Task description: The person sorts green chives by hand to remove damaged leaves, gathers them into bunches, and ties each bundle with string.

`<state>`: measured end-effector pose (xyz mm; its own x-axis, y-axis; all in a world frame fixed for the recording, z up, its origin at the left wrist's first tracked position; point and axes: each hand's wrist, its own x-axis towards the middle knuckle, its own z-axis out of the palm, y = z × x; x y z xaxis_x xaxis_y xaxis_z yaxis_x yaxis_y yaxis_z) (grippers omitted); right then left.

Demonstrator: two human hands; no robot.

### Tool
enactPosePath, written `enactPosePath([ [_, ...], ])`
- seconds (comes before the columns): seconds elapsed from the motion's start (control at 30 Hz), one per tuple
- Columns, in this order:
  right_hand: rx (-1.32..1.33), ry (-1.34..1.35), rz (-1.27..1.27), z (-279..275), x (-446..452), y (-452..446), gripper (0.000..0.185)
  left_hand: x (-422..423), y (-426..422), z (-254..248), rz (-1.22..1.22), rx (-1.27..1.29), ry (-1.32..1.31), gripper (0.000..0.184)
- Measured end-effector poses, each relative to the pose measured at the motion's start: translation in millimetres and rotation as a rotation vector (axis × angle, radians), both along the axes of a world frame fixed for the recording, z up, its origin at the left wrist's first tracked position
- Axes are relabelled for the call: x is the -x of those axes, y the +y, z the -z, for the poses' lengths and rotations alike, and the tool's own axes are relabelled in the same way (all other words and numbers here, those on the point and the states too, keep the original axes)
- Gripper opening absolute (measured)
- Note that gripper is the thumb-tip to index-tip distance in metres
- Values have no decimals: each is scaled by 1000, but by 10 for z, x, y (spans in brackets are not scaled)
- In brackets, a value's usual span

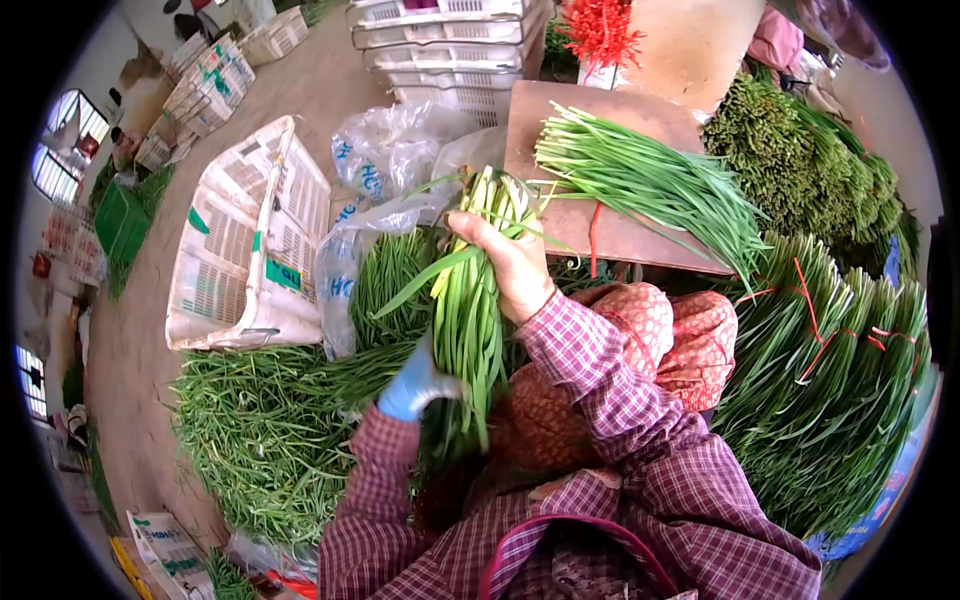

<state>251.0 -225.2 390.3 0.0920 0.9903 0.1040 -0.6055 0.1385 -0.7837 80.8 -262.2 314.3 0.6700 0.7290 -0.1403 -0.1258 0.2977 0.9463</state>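
Note:
A bunch of long green leafy stalks (467, 310) hangs upright from my right hand (510, 262), whose fingers wrap round it near its pale upper ends. My left hand (413, 385), in a blue glove, is beside the lower leaves; its fingers are partly hidden and curve towards them, and I cannot make out whether they grip any. Another loose bunch of green stalks (650, 180) lies on a brown board (525, 125) ahead of me. A red tie (596, 240) hangs over the board's near edge.
Loose greens (260, 440) are heaped at the left, below a white crate (225, 250). Clear plastic bags (375, 150) lie beside it. Stacked crates (450, 60) stand ahead. Tied bunches (820, 390) fill the right side, and red ties (603, 30) hang at the top.

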Motion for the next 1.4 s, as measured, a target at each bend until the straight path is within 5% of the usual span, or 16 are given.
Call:
enactPosePath([
  [0.17, 67, 7, 61, 143, 55, -29, 11, -111, -765, 238, -266, 166, -106, 79],
  [0.27, 72, -21, 64, 48, 15, -38, 30, -106, -765, -1, -257, 337, -41, 64],
  [0.33, 132, -47, 173, -55, -70, 48, 43, 0, -690, -103, -239, 213, 34, 45],
  [0.47, 92, 171, 28, -100, -407, 260, 35, 82, -654, -249, -313, 162, 137, 44],
  [0.73, -29, 14, 301, -256, -1393, 369, 30, 498, -522, -196, -471, 11, 292, 54],
  [0.97, -253, -1816, 25, 109, -1002, -100, 47, 513, -500, -342, -525, -57, 319, 54],
  [1.13, -384, -1148, 251, -361, -485, -237, 44, 411, -480, -378, -527, -55, 337, 60],
  [1.4, -397, -1163, 317, -200, -284, -99, 18, 392, -465, -379, -522, -223, 418, 61],
])
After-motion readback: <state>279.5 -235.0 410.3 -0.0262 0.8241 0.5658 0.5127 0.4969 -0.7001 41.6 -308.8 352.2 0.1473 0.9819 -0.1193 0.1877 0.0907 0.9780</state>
